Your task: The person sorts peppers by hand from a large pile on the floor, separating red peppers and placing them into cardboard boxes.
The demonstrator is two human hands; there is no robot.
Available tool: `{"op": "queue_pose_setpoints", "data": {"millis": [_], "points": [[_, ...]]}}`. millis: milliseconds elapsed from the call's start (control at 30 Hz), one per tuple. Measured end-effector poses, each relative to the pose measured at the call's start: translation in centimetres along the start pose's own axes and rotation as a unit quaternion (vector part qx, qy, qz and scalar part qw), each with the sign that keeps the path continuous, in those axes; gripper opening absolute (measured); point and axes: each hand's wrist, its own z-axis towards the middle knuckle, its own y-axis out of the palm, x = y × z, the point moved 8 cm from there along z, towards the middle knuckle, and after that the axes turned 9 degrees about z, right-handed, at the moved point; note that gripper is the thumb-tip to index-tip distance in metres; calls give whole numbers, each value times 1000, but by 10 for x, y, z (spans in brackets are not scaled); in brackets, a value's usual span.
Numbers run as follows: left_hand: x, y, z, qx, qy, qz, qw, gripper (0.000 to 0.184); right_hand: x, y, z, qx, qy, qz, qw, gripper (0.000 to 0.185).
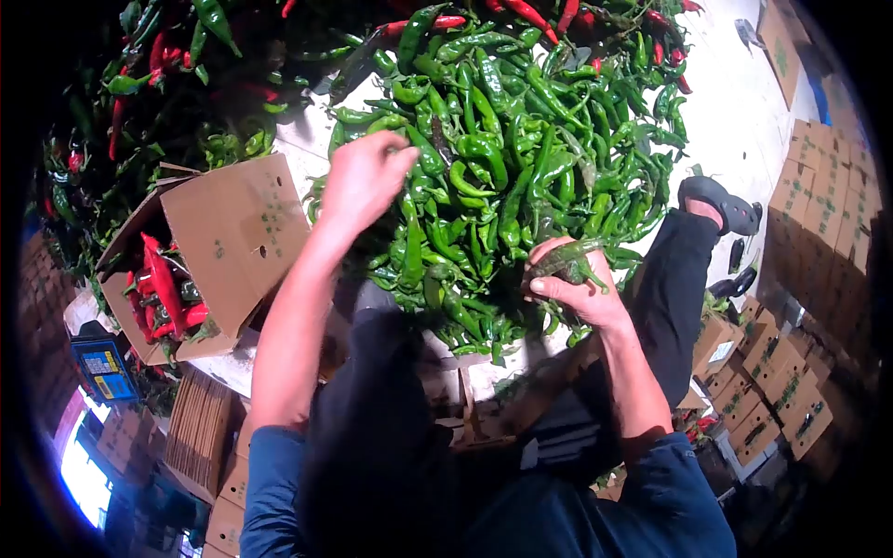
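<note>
A wide heap of green chili peppers lies on a white surface in front of me. At the left edge of the heap, my left hand hovers with its fingers curled together; whatever they hold, if anything, is hidden. My right hand is closed around a few dull, dark green chili peppers at the near right side of the heap. Their stems and tips stick out past the thumb and fingers.
An open cardboard box with red peppers stands at left. More peppers, green and red, pile up behind it. A blue-screened device and flattened cardboard are lower left. Stacked cartons line the right, beyond my shoe.
</note>
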Motion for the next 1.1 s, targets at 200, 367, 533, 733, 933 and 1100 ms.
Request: {"op": "queue_pose_setpoints", "data": {"millis": [200, 367, 533, 733, 933, 1100], "points": [[26, 52, 36, -32, 29, 238, 970, 42, -4, 11, -7, 68, 47, -19, 996, 39], [8, 51, 52, -68, -27, 177, 981, 32, 8, 22, 4, 62, 25, 68, 995, 44], [35, 16, 2, 47, 82, -21, 995, 22, -15, 43, 5, 14, -2, -53, 998, 77], [32, -37, -69, 147, 197, -254, 935, 14, -32, 35, 28, 85, -8, -230, 969, 32], [1, -179, -160, 292, 47, -412, 862, 31, -145, 161, 146, -35, -378, -608, 697, 53], [-65, -301, -249, 570, 53, -190, 797, 30, -87, 209, 310, -135, -331, -773, 524, 23]]}}
